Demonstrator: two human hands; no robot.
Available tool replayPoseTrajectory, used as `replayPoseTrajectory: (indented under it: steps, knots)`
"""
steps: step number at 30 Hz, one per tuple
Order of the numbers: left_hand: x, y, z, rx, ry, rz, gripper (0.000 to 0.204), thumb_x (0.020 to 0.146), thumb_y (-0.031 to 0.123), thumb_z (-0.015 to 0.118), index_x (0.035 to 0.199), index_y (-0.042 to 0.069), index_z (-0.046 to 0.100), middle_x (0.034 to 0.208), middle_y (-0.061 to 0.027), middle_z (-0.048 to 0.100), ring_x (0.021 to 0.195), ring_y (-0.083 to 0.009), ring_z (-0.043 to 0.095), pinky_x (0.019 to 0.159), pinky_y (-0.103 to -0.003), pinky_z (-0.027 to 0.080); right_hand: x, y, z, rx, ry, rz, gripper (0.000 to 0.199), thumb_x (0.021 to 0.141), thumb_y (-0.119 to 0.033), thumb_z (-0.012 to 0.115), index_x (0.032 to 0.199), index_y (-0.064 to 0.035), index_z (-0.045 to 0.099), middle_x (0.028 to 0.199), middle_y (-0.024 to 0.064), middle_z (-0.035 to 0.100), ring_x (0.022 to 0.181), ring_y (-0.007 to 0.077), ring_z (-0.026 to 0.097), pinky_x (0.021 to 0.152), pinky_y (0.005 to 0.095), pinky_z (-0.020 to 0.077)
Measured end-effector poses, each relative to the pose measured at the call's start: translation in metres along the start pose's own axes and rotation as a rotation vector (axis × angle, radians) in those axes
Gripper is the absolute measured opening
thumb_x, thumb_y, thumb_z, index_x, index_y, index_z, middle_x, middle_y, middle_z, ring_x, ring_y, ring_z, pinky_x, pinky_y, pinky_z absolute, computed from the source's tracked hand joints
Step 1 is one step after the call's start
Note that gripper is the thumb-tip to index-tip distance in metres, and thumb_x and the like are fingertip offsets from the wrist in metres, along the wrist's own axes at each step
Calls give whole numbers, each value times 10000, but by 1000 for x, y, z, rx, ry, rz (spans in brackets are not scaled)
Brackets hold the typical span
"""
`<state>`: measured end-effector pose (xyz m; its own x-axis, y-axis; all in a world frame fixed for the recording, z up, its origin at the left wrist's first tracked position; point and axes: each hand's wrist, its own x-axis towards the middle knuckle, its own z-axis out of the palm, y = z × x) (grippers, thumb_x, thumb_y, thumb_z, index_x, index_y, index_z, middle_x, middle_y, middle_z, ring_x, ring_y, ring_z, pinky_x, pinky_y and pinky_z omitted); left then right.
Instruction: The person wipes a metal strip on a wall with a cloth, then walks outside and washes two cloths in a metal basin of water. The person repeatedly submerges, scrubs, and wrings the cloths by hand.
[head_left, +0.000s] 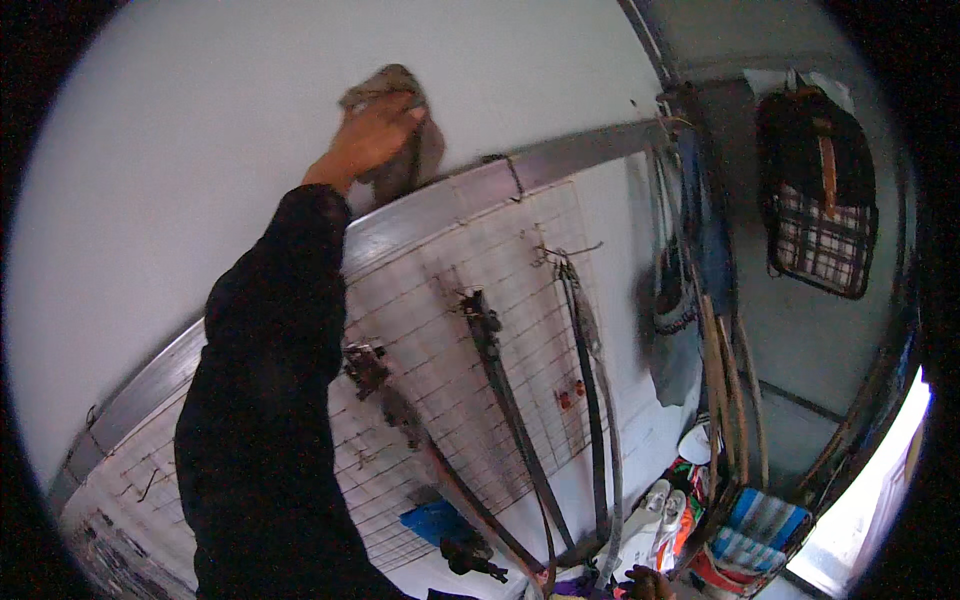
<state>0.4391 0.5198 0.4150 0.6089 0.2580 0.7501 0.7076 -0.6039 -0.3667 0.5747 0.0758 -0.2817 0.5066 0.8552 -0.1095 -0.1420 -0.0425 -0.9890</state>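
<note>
Reaching up in a black sleeve, my left hand (372, 140) presses a bunched grey-brown cloth (425, 150) to the white wall (220, 110). Its fingers close over the upper part of the cloth, whose lower end hangs down to a metal rail (430, 212) running along the wall. Low in the picture, at the edge, a small brown shape looks like the fingers of my right hand (650, 584); it is too dark and cut off to show whether it holds anything.
Below the rail hangs a wire grid (520, 240) with several belts (515, 420) on hooks. A black backpack with a plaid pocket (820, 230) hangs at the right. Wooden poles (730, 390), white shoes (660, 515) and a striped blue bag (760, 530) stand at the lower right.
</note>
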Motion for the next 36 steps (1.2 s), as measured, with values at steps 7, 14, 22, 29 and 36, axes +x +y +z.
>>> replayPoseTrajectory:
  steps: [7,14,22,29,36]
  knots:
    - [40,109,81,-392,-390,-3,721,992,694,382,1409,138,575,1431,-169,573,1347,-340,515,1115,-463,396,-9,98,-40,-521,259,-422,339,1049,-125,476,1325,35,590,1141,173,714,931,265,721,845,350,560]
    - [48,120,103,-357,-354,45,823,963,733,375,1390,68,604,1430,-221,567,1355,-402,503,1111,-519,386,-28,55,-27,-20,224,-143,304,1057,-120,482,1276,31,629,1086,158,727,841,252,729,776,329,554]
    - [48,122,107,107,-326,49,756,982,686,386,1374,84,621,1318,-190,656,1239,-385,600,1074,-492,432,-29,34,-7,279,1,111,431,1117,-346,403,1395,-53,552,1233,73,679,952,168,661,830,307,515]
    - [45,130,86,176,-414,-181,857,955,753,348,1245,24,694,1221,-276,678,1188,-416,627,1038,-489,452,-29,53,-27,262,77,165,376,1099,-279,481,1379,-41,563,1181,73,682,971,154,660,807,313,537]
    - [61,103,113,106,-408,-36,849,951,725,386,1244,-16,678,1229,-267,677,1157,-426,635,1005,-488,471,-34,38,-53,185,280,192,332,1092,-211,494,1333,-3,590,1174,121,697,963,188,681,836,320,560]
